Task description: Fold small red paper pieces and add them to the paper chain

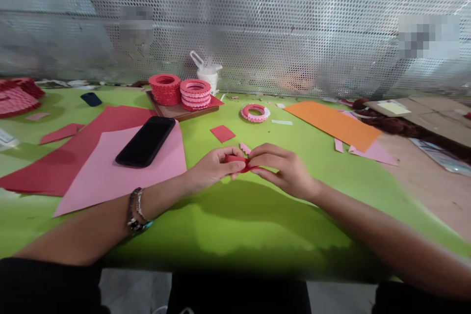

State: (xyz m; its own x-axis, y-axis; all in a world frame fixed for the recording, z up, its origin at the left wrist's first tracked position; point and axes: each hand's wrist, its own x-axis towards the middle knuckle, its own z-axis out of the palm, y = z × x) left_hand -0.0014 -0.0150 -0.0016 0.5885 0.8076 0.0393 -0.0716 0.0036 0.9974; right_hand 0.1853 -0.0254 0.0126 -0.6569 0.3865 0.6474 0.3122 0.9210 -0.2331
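My left hand (215,168) and my right hand (283,167) meet over the green table (235,225), both pinching a small folded piece of red paper (239,162) between fingertips. A small pink zigzag-edged paper scrap (245,148) lies just behind the hands. A red paper square (222,133) lies a little farther back. My left wrist wears a bracelet (136,211).
A black phone (146,141) rests on a pink sheet (121,169) over red sheets (69,157) at left. Stacks of red-and-pink paper rings (180,91) sit on a tray at the back, one ring (255,112) apart. An orange sheet (333,123) and cardboard (427,113) lie right.
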